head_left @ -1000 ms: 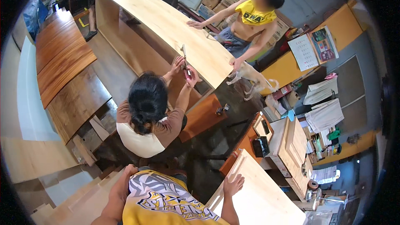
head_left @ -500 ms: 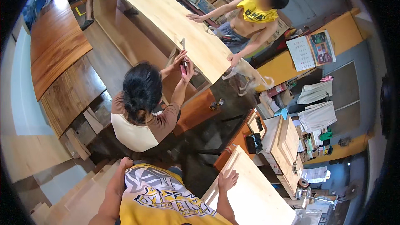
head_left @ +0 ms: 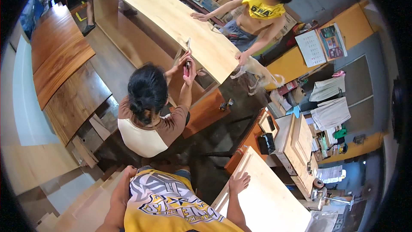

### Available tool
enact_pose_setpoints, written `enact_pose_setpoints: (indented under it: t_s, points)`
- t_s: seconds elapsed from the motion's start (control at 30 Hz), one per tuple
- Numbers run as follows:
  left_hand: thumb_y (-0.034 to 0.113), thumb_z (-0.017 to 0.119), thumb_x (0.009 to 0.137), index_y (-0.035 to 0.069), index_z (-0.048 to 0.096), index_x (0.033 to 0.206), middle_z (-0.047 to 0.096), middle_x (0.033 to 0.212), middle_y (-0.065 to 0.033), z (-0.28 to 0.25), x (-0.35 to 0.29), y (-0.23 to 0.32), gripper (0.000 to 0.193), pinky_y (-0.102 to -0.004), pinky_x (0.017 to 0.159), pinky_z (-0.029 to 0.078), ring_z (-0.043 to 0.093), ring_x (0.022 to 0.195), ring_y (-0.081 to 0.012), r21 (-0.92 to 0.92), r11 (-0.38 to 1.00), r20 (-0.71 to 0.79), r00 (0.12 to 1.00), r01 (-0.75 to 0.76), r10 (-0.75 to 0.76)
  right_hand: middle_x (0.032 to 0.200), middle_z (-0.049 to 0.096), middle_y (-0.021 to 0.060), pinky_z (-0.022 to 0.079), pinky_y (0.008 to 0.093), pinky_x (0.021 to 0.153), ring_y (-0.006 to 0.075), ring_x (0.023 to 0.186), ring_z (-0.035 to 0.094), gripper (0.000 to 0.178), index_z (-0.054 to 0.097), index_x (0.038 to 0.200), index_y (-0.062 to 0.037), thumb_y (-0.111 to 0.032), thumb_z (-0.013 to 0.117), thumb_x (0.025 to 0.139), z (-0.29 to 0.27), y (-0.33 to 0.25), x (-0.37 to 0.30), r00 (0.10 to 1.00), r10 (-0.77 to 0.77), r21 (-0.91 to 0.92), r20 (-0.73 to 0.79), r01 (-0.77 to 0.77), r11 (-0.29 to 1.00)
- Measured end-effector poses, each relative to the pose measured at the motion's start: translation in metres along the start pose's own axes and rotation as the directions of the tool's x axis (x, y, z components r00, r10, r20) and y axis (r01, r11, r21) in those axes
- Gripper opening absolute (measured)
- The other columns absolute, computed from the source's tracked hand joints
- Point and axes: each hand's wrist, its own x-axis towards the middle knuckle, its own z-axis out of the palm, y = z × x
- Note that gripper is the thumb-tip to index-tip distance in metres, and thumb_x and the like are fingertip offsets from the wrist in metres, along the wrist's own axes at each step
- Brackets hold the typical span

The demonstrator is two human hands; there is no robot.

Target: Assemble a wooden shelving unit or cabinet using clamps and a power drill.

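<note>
My left hand rests against my side at the waist, beside the yellow and white jersey; its fingers are mostly hidden. My right hand lies open on a pale wooden panel, its fingers spread. Ahead of me a crouching person in a brown and cream shirt holds a red-handled metal tool at the edge of a long wooden cabinet. Across the cabinet a person with a yellow cloth at the neck keeps both hands on its top.
Brown wooden panels lean at the left, with pale boards below. A pale dog stands by the cabinet's near end. An orange-brown table and stacked panels stand at the right. A power drill lies on a reddish board.
The dog has moved out from beside the cabinet's corner and now stands more fully in view. The whole view has shifted slightly. My hands keep their places.
</note>
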Motion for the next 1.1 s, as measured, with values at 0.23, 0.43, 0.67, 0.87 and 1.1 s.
enact_pose_setpoints:
  t_s: [0.23,0.43,0.67,0.87,1.1]
  points:
    - [0.028,0.059,0.072,0.006,0.071,0.093,0.066,0.1,-0.0207,-0.004,0.001,0.004,0.033,-0.0363,0.087,0.049,0.064,0.097,-0.0305,0.01,1.0,0.046,0.999,0.022,-0.022,0.143,0.028,0.0219,0.021,0.0525,0.109,0.0385,0.135,0.023,0.084,0.029,0.138,-0.0077,-0.033,0.072,0.07,-0.003,-0.003,-0.001,1.0,0.002,0.032,-0.022,-0.001,0.999]
    - [0.029,0.061,0.072,0.005,0.071,0.093,0.066,0.099,-0.021,0.0,0.001,0.0,0.034,-0.0369,0.086,0.049,0.064,0.096,-0.032,0.005,1.0,0.079,0.997,0.014,-0.014,0.144,0.028,0.0216,0.021,0.0522,0.11,0.038,0.135,0.023,0.085,0.028,0.138,-0.009,-0.032,0.073,0.07,-0.006,-0.004,-0.003,1.0,0.022,0.06,-0.001,-0.022,0.998]
    - [0.029,0.059,0.072,0.004,0.071,0.093,0.067,0.095,-0.022,0.003,-0.003,-0.002,0.035,-0.0371,0.085,0.05,0.065,0.094,-0.0311,0.042,0.999,0.061,0.998,-0.011,0.009,0.145,0.026,0.0208,0.021,0.0528,0.109,0.0376,0.136,0.022,0.086,0.028,0.138,-0.0096,-0.031,0.075,0.069,-0.008,-0.004,-0.003,0.999,0.029,0.064,0.024,-0.031,0.997]
    - [0.029,0.059,0.072,0.004,0.071,0.094,0.067,0.096,-0.0223,0.003,0.002,0.003,0.036,-0.0367,0.085,0.05,0.065,0.094,-0.0319,0.057,0.998,0.07,0.997,-0.025,0.021,0.145,0.025,0.0202,0.02,0.0528,0.11,0.0369,0.136,0.021,0.088,0.026,0.14,-0.0104,-0.031,0.075,0.069,-0.011,0.001,-0.006,1.0,0.005,0.082,0.011,-0.005,0.997]
    - [0.027,0.059,0.072,0.001,0.069,0.099,0.064,0.106,-0.0241,-0.001,-0.002,0.016,0.038,-0.036,0.09,0.047,0.061,0.103,-0.0336,0.033,0.999,0.12,0.993,-0.005,0.001,0.146,0.024,0.0202,0.018,0.0526,0.11,0.0368,0.137,0.019,0.089,0.026,0.14,-0.0101,-0.032,0.075,0.069,-0.004,0.004,-0.002,0.999,0.021,0.084,0.026,-0.023,0.996]
